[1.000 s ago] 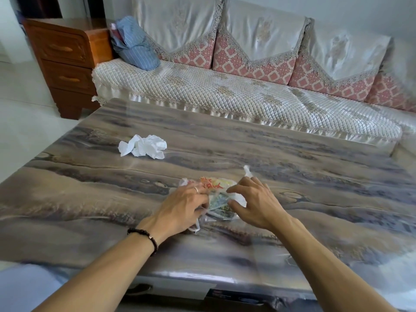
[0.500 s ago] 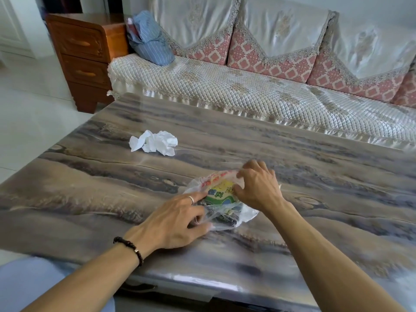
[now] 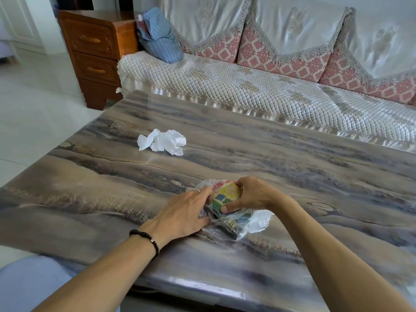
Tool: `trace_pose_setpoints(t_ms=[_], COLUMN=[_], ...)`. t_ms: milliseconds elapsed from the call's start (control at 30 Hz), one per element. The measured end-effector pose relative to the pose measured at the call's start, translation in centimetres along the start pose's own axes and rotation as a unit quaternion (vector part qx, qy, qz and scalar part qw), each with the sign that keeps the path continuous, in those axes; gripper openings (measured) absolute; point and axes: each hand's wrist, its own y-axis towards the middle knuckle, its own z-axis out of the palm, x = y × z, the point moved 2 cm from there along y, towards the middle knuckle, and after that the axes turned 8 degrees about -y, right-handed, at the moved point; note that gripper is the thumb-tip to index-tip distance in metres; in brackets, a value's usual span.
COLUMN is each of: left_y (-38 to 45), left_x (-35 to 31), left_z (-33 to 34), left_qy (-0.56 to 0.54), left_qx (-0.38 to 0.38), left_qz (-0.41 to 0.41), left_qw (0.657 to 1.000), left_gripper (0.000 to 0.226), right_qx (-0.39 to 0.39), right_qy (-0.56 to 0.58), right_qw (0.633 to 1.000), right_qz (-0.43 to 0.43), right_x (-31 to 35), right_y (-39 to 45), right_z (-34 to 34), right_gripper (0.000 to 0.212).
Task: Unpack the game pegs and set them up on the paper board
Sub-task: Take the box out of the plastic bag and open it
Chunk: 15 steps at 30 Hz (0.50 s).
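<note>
A clear plastic bag [image 3: 252, 224] lies on the table [image 3: 315, 176] near its front edge. Inside it shows a folded, colourfully printed paper packet [image 3: 227, 195] in yellow, green and red. My left hand [image 3: 184, 212] presses down on the bag's left side, fingers gripping the plastic. My right hand [image 3: 252, 194] holds the packet from the right, thumb under it and fingers curled over its top. The pegs themselves are hidden inside the bag.
A crumpled white tissue [image 3: 163, 142] lies on the table's left, beyond the hands. A sofa [image 3: 247, 86] with a quilted cover runs along the far edge. A wooden drawer cabinet [image 3: 94, 52] stands at the back left beside a blue striped bundle [image 3: 159, 36].
My right hand has shifted from the bag's top to a grip around the printed packet, lifting it partly out of the plastic. My left hand stays pressed on the bag.
</note>
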Motion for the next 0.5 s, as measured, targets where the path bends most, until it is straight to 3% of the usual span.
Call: trace_pose_setpoints(t_ms=[100, 200, 367, 500], left_y=[-0.1, -0.3, -1.0, -1.2], left_x=[0.6, 1.0, 5.0, 9.1], left_z=[0.0, -0.8, -3.5, -5.2], left_qy=[-0.017, 0.005, 0.118, 0.244], left_qx=[-0.001, -0.046, -0.149, -0.156], left_qz=[0.001, 0.022, 0.022, 0.014], left_qw=[1.000, 0.999, 0.982, 0.957], left_gripper=[0.063, 0.077, 0.071, 0.045], right_qx=[0.032, 0.026, -0.059, -0.157], right_qy=[0.129, 0.287, 0.502, 0.564], right_qw=[0.991, 0.958, 0.863, 0.808], right_qz=[0.001, -0.009, -0.007, 0.061], right_x=[0.0, 0.5, 2.2, 4.6], right_y=[0.1, 0.0, 2.1, 5.7], right_z=[0.3, 0.7, 0.4, 0.6], right_gripper=[0.040, 0.029, 0.030, 0.042])
